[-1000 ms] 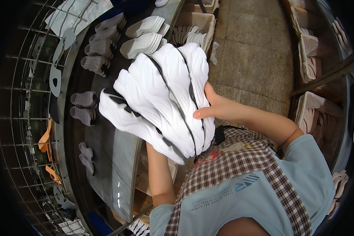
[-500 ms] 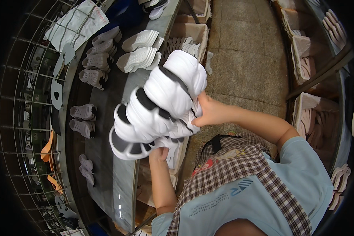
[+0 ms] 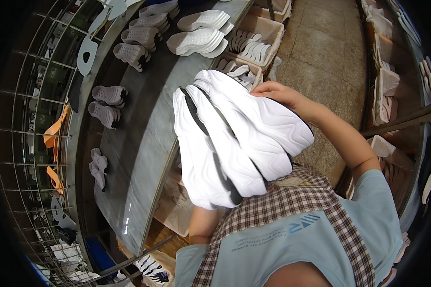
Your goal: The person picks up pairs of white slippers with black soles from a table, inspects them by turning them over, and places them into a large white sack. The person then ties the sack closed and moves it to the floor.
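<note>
The right hand (image 3: 280,93) is closed over the upper edge of a fanned stack of white moulded foam shoe soles (image 3: 234,143), fingers curled onto the topmost sole. The left hand is hidden under the stack; only its forearm (image 3: 201,222) shows, rising from below, so its grip cannot be determined. The stack is held in the air in front of the chest, above the near edge of the grey metal workbench (image 3: 143,158), and comprises about three soles overlapping lengthwise, with a black strip visible between two of them.

On the workbench, well apart from the hands:
- two piles of white soles (image 3: 198,40) at the far end
- grey perforated shoe uppers (image 3: 107,103) in pairs along the left side

A cardboard box (image 3: 263,33) filled with upright white soles stands just beyond the stack. A wire rack (image 3: 38,143) curves along the left, carrying orange and grey flat pieces. The floor (image 3: 325,48) is brown tile. Further boxes of white parts (image 3: 385,91) line the right side
</note>
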Demonstrator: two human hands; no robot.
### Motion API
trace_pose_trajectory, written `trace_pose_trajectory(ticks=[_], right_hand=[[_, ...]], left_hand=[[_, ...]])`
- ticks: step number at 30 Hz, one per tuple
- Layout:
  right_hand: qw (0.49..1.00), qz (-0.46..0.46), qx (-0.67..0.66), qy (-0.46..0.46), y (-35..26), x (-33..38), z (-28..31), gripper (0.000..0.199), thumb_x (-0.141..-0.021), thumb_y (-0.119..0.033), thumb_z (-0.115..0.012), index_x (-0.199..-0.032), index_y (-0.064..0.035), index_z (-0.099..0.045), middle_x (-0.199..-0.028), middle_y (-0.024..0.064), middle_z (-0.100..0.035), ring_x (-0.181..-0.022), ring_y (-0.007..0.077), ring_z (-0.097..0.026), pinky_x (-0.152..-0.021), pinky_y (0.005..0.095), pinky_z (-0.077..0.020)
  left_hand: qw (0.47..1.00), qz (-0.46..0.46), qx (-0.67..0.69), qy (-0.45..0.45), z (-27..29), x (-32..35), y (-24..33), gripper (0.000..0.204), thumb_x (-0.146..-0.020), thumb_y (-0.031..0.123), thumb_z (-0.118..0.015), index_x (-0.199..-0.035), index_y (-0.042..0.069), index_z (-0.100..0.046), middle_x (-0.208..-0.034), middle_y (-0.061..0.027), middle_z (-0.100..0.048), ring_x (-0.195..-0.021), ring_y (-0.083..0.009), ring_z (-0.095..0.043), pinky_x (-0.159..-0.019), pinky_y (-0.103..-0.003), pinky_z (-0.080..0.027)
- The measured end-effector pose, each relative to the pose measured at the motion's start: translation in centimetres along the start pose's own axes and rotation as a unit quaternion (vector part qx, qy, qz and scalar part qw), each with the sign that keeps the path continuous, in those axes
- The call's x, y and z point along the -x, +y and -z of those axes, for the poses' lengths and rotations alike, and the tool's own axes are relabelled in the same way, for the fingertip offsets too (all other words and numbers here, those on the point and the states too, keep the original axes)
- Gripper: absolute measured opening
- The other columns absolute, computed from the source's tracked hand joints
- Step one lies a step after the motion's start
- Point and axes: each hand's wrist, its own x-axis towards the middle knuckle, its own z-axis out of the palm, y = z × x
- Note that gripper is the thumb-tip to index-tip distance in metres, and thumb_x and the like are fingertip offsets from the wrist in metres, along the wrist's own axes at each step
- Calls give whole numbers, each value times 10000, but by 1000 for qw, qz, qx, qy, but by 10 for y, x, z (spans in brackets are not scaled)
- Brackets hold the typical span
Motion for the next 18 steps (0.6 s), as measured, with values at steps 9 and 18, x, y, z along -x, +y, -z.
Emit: trace_pose_trajectory(ticks=[9,18], right_hand=[[942,-159,-296,-15,11,22,-14,627,-795,-439,-581,-1263,-54,-417,-1291,103,-399,-1196,194,-384,-1012,324,-296],[927,-178,-327,30,-20,-9,-41,843,-708,-432,-624,-1378,-42,-294,-1380,157,-317,-1225,257,-376,-1005,361,-330]], left_hand=[[998,-23,-41,-30,-9,-25,18,618,-915,308,-464,-1410,46,-201,-1398,-169,-344,-1157,-319,-482,-828,-406,-487],[993,-38,-42,-101,-2,-39,29,624,-913,295,-468,-1413,48,-190,-1395,-179,-345,-1134,-325,-502,-774,-386,-510]])
